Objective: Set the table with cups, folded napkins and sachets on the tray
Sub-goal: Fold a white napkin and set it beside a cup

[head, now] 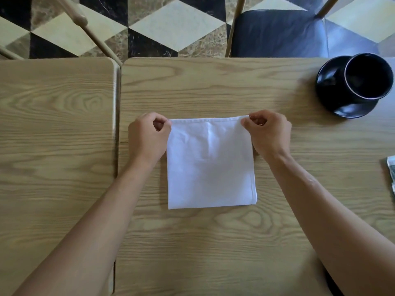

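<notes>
A white cloth napkin (210, 167) lies folded into a square in the middle of the wooden table (213, 242). My left hand (147, 137) pinches its far left corner between thumb and finger. My right hand (268, 133) pinches the far right corner the same way, and the far edge is stretched straight between them. A black cup (366, 76) stands on a black saucer (333, 97) at the far right of the table, well clear of both hands.
A second wooden table (53, 135) butts against the left side with a narrow gap. A printed paper item (391, 174) pokes in at the right edge. Beyond the tables are a dark cushioned chair (288, 33), a wooden chair frame (81, 20) and patterned tile floor.
</notes>
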